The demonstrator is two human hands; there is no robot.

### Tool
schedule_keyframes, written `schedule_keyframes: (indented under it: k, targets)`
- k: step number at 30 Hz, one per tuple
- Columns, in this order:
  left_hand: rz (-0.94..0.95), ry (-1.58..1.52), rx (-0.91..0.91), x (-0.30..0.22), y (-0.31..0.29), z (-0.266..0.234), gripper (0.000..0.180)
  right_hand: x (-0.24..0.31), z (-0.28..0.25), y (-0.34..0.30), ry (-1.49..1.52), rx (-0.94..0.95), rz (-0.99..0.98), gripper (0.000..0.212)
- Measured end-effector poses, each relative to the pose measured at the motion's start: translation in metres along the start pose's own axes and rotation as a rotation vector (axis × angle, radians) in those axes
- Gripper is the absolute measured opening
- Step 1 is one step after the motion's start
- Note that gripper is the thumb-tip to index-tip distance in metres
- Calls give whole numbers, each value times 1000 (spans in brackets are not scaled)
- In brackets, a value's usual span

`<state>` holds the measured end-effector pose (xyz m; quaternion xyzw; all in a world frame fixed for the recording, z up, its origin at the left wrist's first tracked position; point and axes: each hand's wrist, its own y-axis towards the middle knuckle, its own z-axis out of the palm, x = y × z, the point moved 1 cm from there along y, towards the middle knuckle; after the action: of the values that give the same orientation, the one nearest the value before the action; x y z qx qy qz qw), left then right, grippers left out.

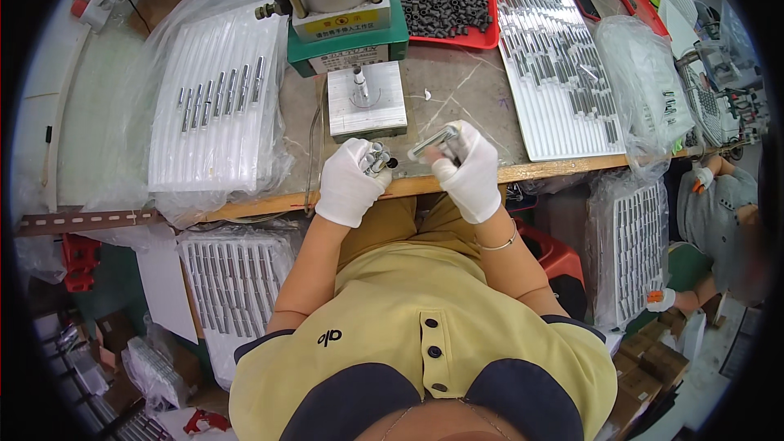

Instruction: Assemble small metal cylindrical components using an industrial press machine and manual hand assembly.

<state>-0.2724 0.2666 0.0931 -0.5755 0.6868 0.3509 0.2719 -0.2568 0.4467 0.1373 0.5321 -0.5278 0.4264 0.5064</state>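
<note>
Metal rod [433, 143] sits in the right hand [469, 171], just above the near edge of the workbench [465, 86]. Bench: worn grey top, wood front edge, cluttered. Small press with a green base [347, 37] at centre back, a square metal block [366, 98] with an upright pin in front of it. Red tray [482, 0] of small black parts behind. White slotted tray [555, 73] full of rods to the right, another white tray [216, 102] in clear plastic to the left with a few rods. More filled trays stacked below the bench on both sides. Another person sits at far right.

Rod: short, silvery, cylindrical, lying tilted, left end lower.

Right hand: white glove, fingers pinched closed on the rod. Left hand [351, 180]: white glove, fist closed around a bundle of rods [376, 159], ends poking out toward the right hand. Hands near, not touching.
</note>
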Motion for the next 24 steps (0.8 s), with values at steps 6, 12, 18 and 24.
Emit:
schedule_keyframes:
  k: [6, 12, 18, 24]
  targets:
    - [-70, -74, 113, -15, 5, -4, 24, -6, 8, 2, -299, 34, -352, 16]
    - [-17, -174, 174, -10, 10, -7, 29, -3, 9, 9, -526, 137, -407, 23]
    - [-1, -344, 76, -9, 28, -19, 37, -16, 22, 27, -257, 152, -267, 21]
    - [-104, -12, 163, 20, 110, -36, 43, -18, 43, 91, -576, 23, -224, 21]
